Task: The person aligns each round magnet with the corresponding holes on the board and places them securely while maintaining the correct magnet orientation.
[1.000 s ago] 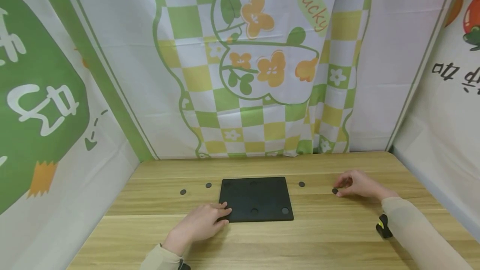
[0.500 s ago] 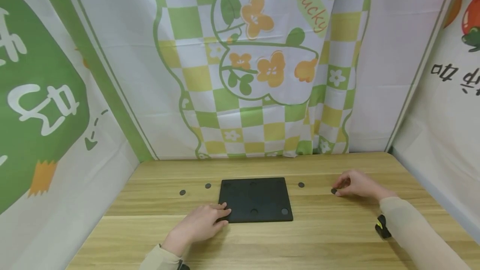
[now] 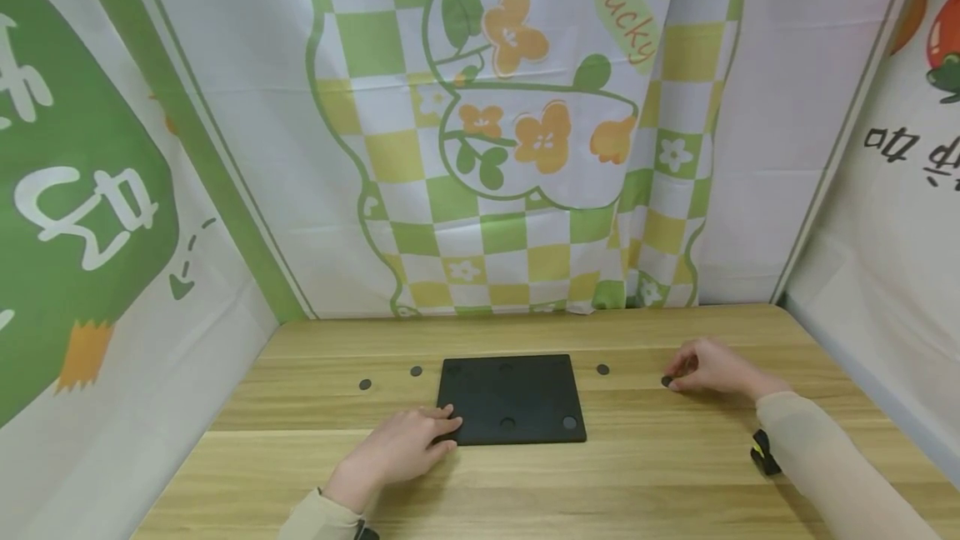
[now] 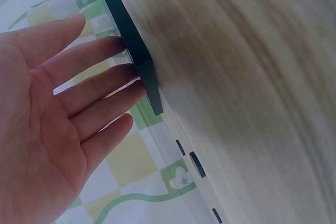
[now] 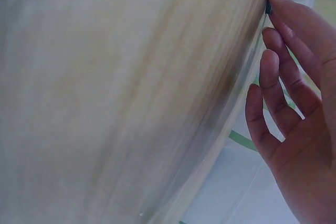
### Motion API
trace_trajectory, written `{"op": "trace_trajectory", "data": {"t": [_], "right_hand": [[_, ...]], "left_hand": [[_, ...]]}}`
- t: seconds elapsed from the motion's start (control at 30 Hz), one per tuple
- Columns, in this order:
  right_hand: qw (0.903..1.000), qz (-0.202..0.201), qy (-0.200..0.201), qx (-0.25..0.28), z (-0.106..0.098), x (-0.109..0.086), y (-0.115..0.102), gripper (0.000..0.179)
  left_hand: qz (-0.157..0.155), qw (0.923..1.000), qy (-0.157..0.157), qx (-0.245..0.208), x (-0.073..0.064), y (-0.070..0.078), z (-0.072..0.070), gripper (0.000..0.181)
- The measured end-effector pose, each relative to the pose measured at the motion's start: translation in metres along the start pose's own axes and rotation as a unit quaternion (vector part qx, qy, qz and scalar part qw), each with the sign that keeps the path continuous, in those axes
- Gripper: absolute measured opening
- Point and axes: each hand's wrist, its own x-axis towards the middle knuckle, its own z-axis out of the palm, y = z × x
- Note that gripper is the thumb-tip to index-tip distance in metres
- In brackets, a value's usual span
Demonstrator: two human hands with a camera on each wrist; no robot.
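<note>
A thin black rectangular board point(image 3: 510, 394) with shallow round marks lies flat on the wooden table. My left hand point(image 3: 408, 444) rests on its near left corner, fingers extended; the left wrist view shows the fingertips point(image 4: 134, 72) touching the board's edge. Off to the right, my right hand point(image 3: 712, 367) pinches a small black disc point(image 3: 667, 382) between thumb and finger, at or just above the tabletop. In the right wrist view only a sliver of that disc point(image 5: 269, 6) shows, and the other fingers are loosely bent.
One loose dark disc point(image 3: 603, 369) lies between the board and my right hand. Two more, a nearer disc point(image 3: 416, 371) and a farther disc point(image 3: 365, 384), lie left of the board. A printed curtain point(image 3: 525, 257) hangs behind the wooden table point(image 3: 600, 490).
My right hand, with the disc in its pinch, has shifted very slightly left. The left hand and the board stay where they were.
</note>
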Motion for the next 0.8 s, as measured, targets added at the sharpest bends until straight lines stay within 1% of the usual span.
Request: {"op": "trace_trajectory", "data": {"t": [0.27,0.4,0.47,0.6,0.8], "right_hand": [[1.0,-0.006,0.002,-0.007,0.0017,0.0016,0.0006,0.015],[0.9996,-0.01,-0.002,-0.025,0.0021,0.0034,0.0011,0.013],[0.9995,-0.004,-0.006,-0.032,0.0018,0.004,0.0011,0.013],[0.9993,0.005,-0.012,-0.036,0.0005,0.0041,0.0006,0.012],[0.9991,-0.004,-0.008,-0.041,0.0004,0.0047,-0.0005,0.011]], "left_hand": [[-0.002,1.0,-0.002,-0.007,0.0001,-0.0004,0.0004,0.037],[-0.001,0.9999,-0.002,-0.011,-0.0002,-0.0003,0.0004,0.037],[0.0,0.9999,-0.001,-0.012,-0.0002,-0.0002,0.0004,0.037],[-0.001,1.0,0.002,-0.008,0.0,-0.0004,0.0007,0.037],[0.0,1.0,0.004,-0.002,0.0003,-0.001,0.0009,0.037]]}}
